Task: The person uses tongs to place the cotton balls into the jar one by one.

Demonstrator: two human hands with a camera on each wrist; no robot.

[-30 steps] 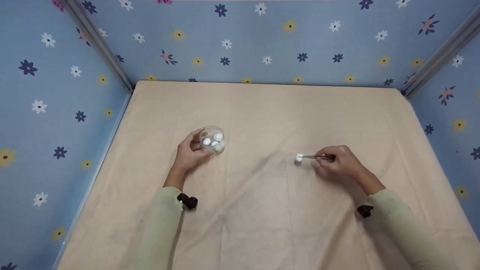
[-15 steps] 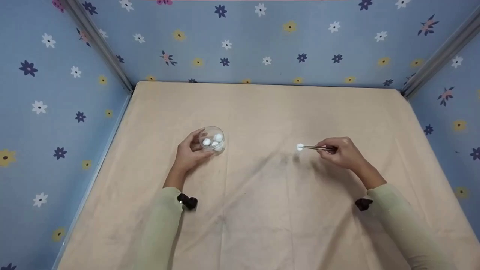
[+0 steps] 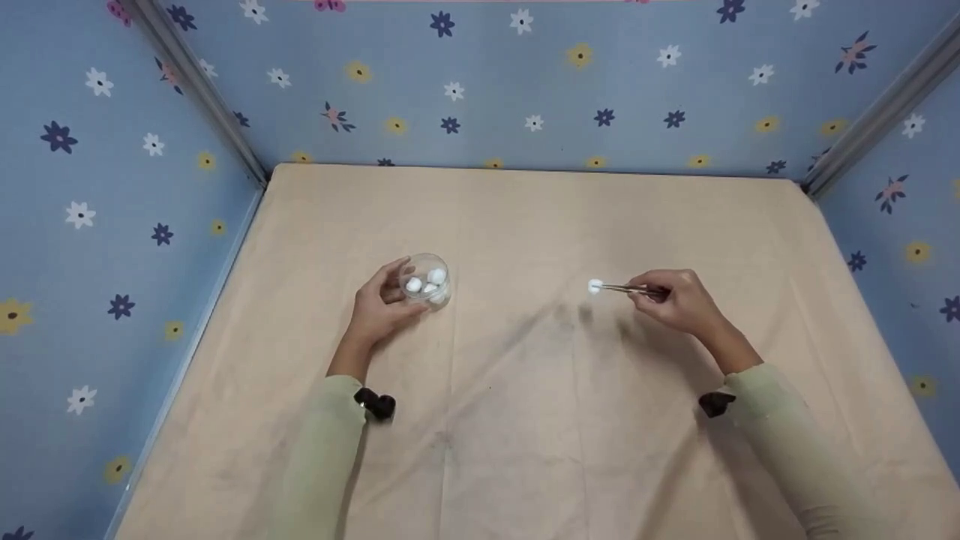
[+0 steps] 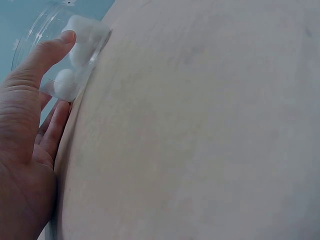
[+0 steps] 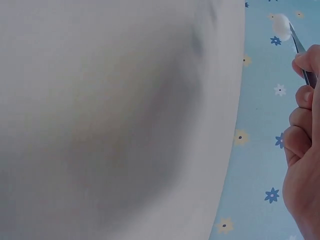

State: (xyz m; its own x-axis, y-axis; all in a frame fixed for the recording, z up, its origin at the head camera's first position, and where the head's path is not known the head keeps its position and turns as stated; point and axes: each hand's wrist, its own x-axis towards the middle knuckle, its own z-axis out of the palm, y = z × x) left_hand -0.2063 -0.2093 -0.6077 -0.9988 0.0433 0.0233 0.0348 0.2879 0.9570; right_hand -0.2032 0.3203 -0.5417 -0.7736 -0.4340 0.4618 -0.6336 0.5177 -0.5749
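My left hand [image 3: 379,306] holds a clear round jar [image 3: 424,259] on the cloth, thumb on the near side and fingers behind it. Several white cotton balls [image 3: 430,288] lie in the jar; the left wrist view shows them through the clear wall [image 4: 94,59]. On the right, my right hand [image 3: 681,301] pinches metal tweezers [image 3: 628,288] between thumb and fingers. At the tweezers' tips a single cotton ball [image 3: 595,286] is gripped, raised above the cloth with its shadow below. The right wrist view shows that cotton ball [image 5: 282,27] against the wall.
A beige cloth [image 3: 517,390] with creases covers the table. Blue flowered walls [image 3: 495,82] enclose its back and sides, with grey metal posts [image 3: 202,94] at the corners. Black wrist cameras [image 3: 375,403] sit at both sleeves.
The right hand has lifted the tweezers and cotton ball up off the cloth, away from the person, and lately slightly left. The left hand and jar stay in place.
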